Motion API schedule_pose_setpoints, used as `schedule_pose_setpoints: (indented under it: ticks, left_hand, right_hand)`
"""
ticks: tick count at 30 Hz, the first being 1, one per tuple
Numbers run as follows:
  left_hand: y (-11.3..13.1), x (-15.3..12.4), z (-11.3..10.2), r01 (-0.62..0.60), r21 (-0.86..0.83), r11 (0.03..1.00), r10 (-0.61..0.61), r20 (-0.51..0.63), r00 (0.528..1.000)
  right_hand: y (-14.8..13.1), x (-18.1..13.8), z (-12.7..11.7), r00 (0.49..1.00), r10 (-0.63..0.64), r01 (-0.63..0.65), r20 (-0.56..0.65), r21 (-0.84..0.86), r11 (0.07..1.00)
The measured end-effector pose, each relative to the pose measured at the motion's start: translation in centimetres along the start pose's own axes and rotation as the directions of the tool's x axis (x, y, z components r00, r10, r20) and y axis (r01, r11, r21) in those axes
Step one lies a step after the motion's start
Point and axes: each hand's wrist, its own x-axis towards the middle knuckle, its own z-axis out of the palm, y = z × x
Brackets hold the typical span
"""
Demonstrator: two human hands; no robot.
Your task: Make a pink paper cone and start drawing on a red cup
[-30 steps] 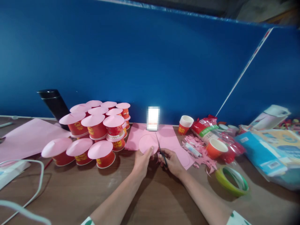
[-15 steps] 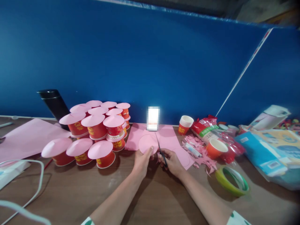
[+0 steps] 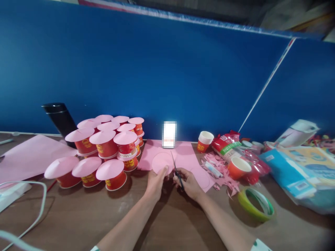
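Here we are, mid-cut by the look of it: our left hand [image 3: 156, 183] has thumb and fingers pinched on one pink disc [image 3: 160, 162], over the near part of the pink sheets [image 3: 186, 157] in the middle of the desk [image 3: 75, 218], and our right hand [image 3: 190, 183] curls round one pair of scissors [image 3: 179, 177], blades pointing to the far side just beside the disc's right edge. The rim on show looks round, so we judge this piece nearly trimmed, though its near edge hides behind our thumb. Just right of that, one drawn circle [image 3: 202, 177] sits uncut: that much is left. And on the left, what a lineup! We count twelve topmost pink cones [image 3: 109, 168] on red cups [image 3: 115, 180], seemingly finished; lower tiers are too hidden to number. On the right we have one stack of nested cups [image 3: 205, 142], one loose orange cup [image 3: 235, 170], one red package [image 3: 226, 146], one white tube [image 3: 212, 169], one tape roll [image 3: 244, 208] nearer us, and pink scraps [image 3: 232, 184] beyond counting.
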Motion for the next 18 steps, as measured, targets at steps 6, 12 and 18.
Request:
schedule_pose_setpoints:
  ticks: [6, 12, 18]
  left_hand:
    - [0.46, -0.07, 0.18, 0.039, -0.113, 0.993, -0.039, 0.001, 0.999]
    - [0.48, 0.05, 0.08, 0.092, -0.185, 0.978, -0.085, 0.044, 0.995]
    - [0.44, 0.20, 0.01, 0.091, -0.179, 0.980, -0.085, 0.043, 0.995]
  right_hand:
    - [0.31, 0.12, 0.17, 0.999, -0.041, 0.041, 0.009, -0.009, 0.999]
    - [-0.15, 0.09, 0.25, 0.998, -0.050, 0.049, 0.036, 0.015, 0.999]
    - [-0.30, 0.08, 0.31, 0.999, -0.037, 0.036, 0.027, 0.036, 0.999]
